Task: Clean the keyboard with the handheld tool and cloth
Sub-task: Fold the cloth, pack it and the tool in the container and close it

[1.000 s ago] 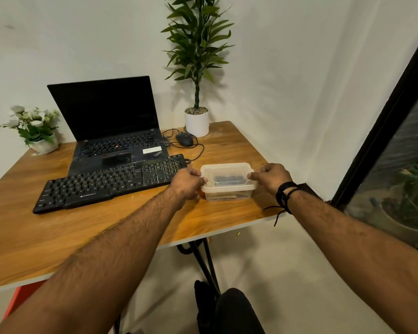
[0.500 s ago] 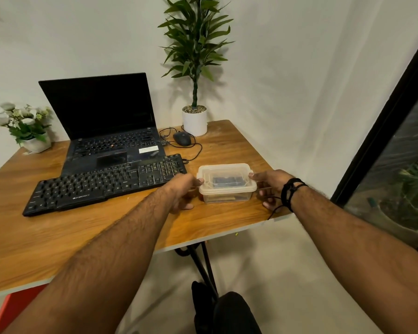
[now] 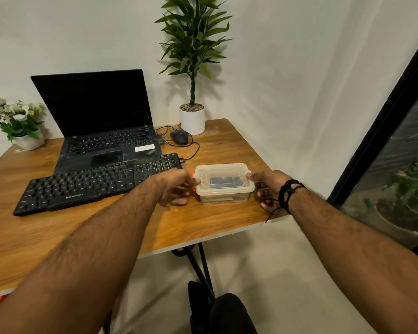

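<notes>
Both hands hold one clear plastic container (image 3: 223,186) by its short ends: the left hand (image 3: 173,188) has its thumb on the lid's rim with the fingers curled under the edge, and the right hand (image 3: 267,186) mirrors it at the opposite end, thumb on the rim and fingers curled against the wall below. Through the closed lid a dark object (image 3: 223,181) shows inside; what it is cannot be told. The container rests on a wooden table (image 3: 58,232), near its right edge. Just left of the left hand lies one black keyboard (image 3: 94,182), flat on the table. Beyond it stands one open laptop (image 3: 94,116) with a dark screen, and one black mouse (image 3: 179,137) with its cable. Farther out are two potted plants: a tall one (image 3: 192,68) in the corner, a flowering one (image 3: 17,121) at far left. White walls meet behind the table; a dark-framed window (image 3: 381,131) stands at right.
</notes>
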